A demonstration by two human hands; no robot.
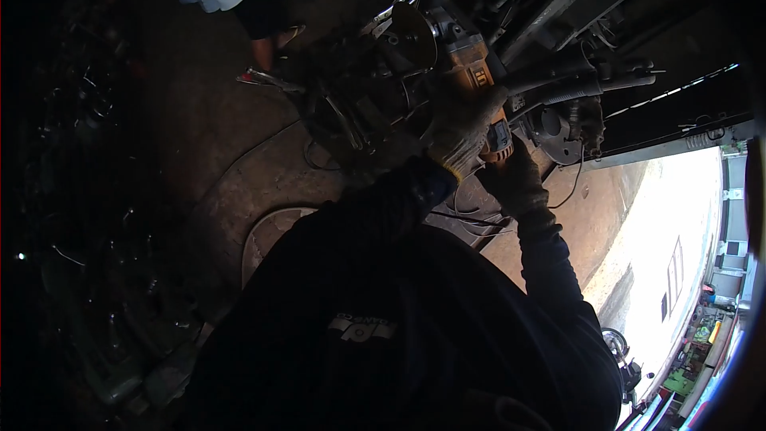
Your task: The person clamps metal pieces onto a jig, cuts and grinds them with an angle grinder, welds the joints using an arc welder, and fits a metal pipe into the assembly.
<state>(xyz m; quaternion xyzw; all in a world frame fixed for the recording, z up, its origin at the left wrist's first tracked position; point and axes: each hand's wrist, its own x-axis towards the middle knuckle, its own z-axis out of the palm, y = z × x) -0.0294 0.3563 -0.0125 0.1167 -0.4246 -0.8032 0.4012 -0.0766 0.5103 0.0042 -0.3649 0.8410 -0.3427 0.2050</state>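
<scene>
An orange angle grinder (477, 72) with dark grey parts is in the upper middle of the view, its round disc (414, 37) facing up and left. My left hand (463, 129), in a dirty knitted work glove with a yellowish cuff, is closed around the grinder's body. Lower and to the right, my right hand (517, 179), also gloved, is closed at the grinder's rear end. Its fingers are partly hidden in shadow. Whether the disc touches any metal or is spinning, I cannot tell.
Metal bars and tubes (578, 84) crowd the upper right. Locking pliers or clamps (271, 80) lie near another person's foot (263, 52) at upper left. Cables (239, 161) trail over the brown floor (279, 172). Dark clutter fills the left; bright daylight enters at right.
</scene>
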